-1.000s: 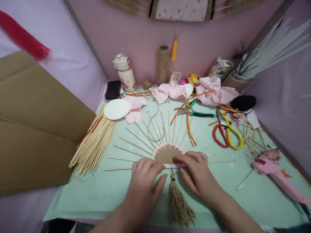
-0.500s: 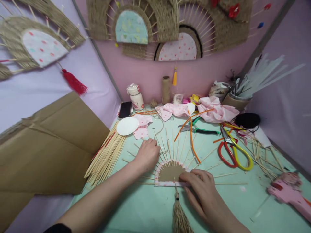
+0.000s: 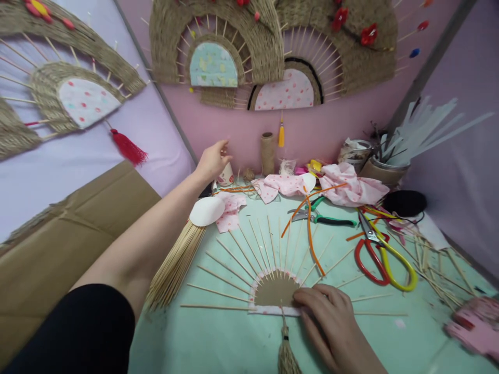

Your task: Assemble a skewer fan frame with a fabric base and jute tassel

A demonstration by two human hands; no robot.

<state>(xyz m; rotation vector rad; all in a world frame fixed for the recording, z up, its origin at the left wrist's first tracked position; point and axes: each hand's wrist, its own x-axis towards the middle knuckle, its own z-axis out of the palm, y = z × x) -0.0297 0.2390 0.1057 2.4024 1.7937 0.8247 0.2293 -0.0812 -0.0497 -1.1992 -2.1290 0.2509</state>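
The left hand [image 3: 215, 160] is hanging over the bottle [image 3: 226, 177], upper left of centre, its grip impossible to tell; the right hand [image 3: 327, 319], finger and thumb apart, is resting on the stick fan [image 3: 273, 291], lower centre. Light, flat pressure should suit. Spokes [image 3: 214, 307] are radiating frame-upward, the long axis running left-right.

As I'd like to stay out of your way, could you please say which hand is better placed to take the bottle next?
Probably the left hand: it is right at the bottle, contact unclear, while the right hand rests on the cardboard half-disc.
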